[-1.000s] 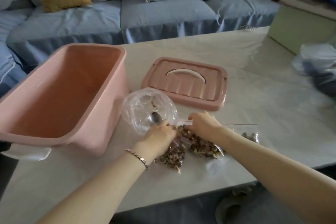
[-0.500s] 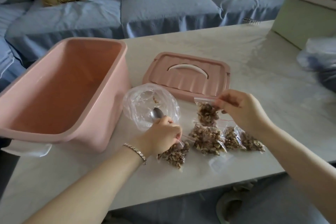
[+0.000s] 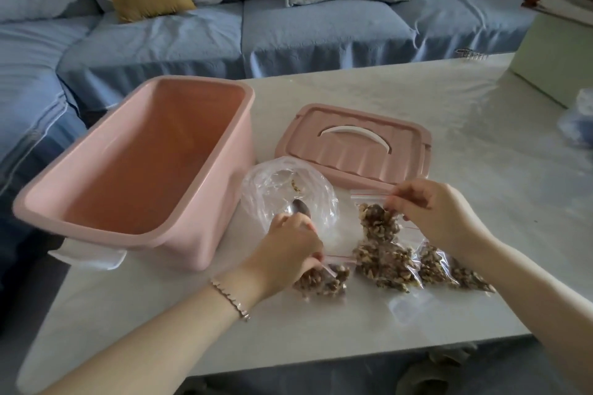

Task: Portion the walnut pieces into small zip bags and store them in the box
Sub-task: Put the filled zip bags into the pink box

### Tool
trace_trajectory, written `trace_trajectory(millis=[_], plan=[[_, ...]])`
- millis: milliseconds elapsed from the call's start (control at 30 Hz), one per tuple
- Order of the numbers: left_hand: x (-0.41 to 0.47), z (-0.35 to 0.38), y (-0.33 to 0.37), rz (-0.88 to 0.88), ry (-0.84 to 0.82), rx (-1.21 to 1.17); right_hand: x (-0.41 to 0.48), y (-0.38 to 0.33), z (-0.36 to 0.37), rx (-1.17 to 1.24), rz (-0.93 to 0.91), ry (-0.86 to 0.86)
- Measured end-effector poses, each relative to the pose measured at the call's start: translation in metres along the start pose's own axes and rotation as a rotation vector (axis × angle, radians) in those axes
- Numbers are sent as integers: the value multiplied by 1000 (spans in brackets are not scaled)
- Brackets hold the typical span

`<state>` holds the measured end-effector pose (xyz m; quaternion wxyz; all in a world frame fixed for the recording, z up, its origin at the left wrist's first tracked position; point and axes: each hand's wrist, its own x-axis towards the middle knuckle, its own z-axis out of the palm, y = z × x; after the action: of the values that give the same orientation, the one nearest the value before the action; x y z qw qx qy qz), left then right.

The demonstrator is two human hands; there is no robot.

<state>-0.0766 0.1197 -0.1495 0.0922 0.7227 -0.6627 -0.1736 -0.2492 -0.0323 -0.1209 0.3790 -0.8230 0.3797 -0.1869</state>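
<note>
Pinch each bag by its zip strip, above the nuts, so the seal stays shut on the way left to the pink box (image 3: 138, 170); no bag is in it yet. Nearest, the left hand (image 3: 288, 253) curls its fingers round the top of a walnut zip bag (image 3: 321, 282) lying on the table (image 3: 160, 314). Farther right, the right hand (image 3: 430, 218) pinches the strip of a second filled bag (image 3: 378, 223), raised above the other filled bags (image 3: 382, 266). Beyond lies the lid (image 3: 353, 144).

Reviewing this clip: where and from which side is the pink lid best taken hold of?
By its white handle, from above. The lid lies flat, top up, on the table, and the arched handle sits over a recess at its middle, so it can probably be hooked and lifted there.
</note>
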Motion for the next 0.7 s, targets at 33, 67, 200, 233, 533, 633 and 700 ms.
trace_trajectory(millis=[33,67,200,233,533,633,700], plan=[[-9,-10,-1,-17,20,-36,2,-8,0,-17,-29,1],[-19,-22,-1,-43,40,-91,5,-18,0,-30,-63,10],[-51,-83,-9,-86,309,-240,24,-73,6,-1,-188,65],[-59,-100,-11,-82,408,-267,30,-89,9,2,-216,76],[-86,-203,-116,-220,678,-42,120,-222,90,80,-439,32],[-77,-204,-156,-314,450,33,160,-243,142,-100,-407,-113],[-73,-201,-178,-369,348,111,186,-242,179,-279,-385,-257]])
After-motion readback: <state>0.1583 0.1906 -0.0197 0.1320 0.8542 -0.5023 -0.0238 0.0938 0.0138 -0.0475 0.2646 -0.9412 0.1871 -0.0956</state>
